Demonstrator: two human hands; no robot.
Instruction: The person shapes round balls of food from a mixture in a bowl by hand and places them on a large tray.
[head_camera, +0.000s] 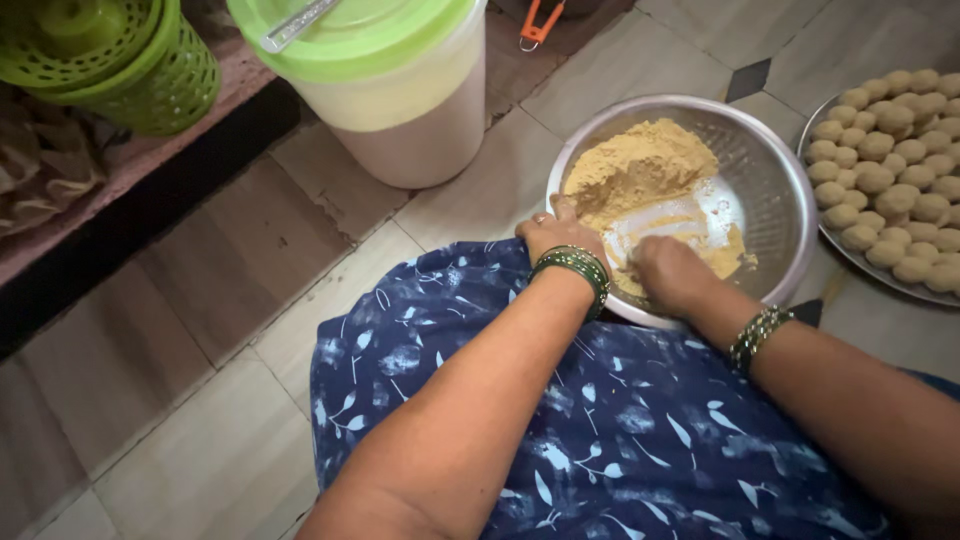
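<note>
On the tiled floor, at the near rim of a steel bowl (770, 190), the left hand (560, 232) grips the edge, thumb inside, while the right hand (672, 272) is curled shut on a clump of the tan crumbly mixture (640, 165). Heaped toward the far left, dry and loose, it could spill over the rim if the bowl tips. A tray of rolled balls (900, 170) sits just beside.

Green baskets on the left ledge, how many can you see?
2: a dark green basket on the ledge, and a lighter one nested inside it. More may sit out of view.
</note>
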